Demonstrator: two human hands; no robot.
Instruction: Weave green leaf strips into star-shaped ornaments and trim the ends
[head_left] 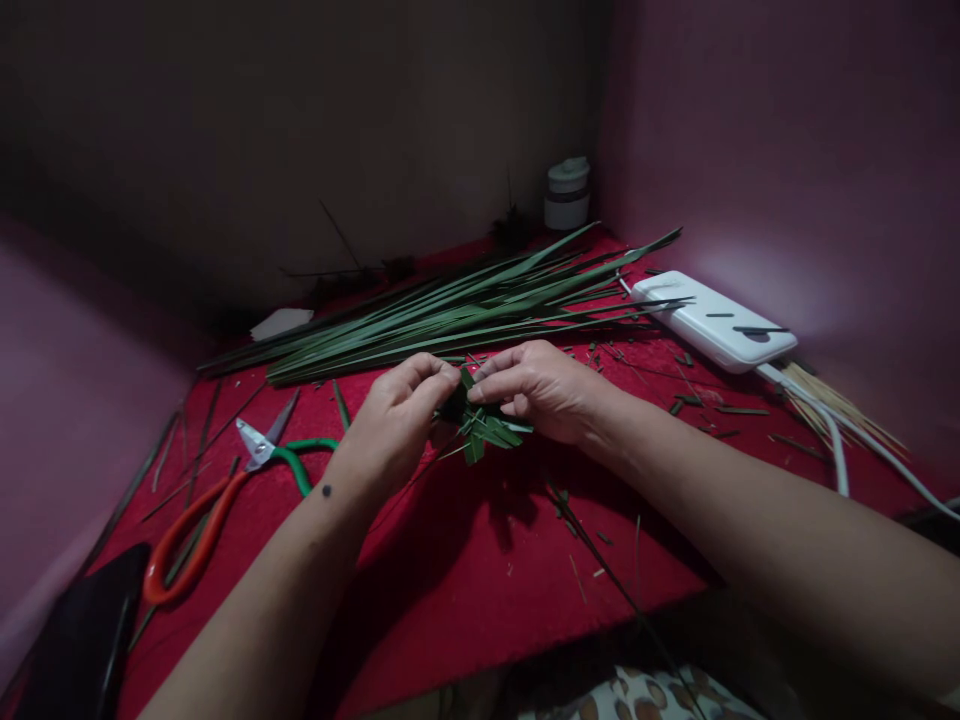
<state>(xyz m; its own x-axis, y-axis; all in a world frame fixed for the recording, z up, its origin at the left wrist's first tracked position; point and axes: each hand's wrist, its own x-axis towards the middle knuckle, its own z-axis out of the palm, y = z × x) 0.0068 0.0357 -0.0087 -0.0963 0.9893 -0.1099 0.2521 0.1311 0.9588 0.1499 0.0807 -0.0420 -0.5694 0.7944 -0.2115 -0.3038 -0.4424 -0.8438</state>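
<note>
Between my two hands, above the red tabletop, is a small piece of folded green leaf strips point(487, 430) with pointed ends sticking out. My left hand point(409, 405) pinches its left side between thumb and fingers. From the right, my right hand point(532, 390) grips the upper part, thumb and forefinger close together on a strip. The fingertips of both hands nearly meet, and they hide part of the folded piece. Just beyond my hands lies a bundle of long green leaf strips point(450, 315).
On the red table point(450, 620), scissors with orange and green handles point(217, 520) lie open at left, near a black phone point(90, 630). A white power bank point(716, 320) with cables lies right, beside thin sticks point(847, 405). A white jar point(567, 195) stands behind. Leaf scraps are scattered about.
</note>
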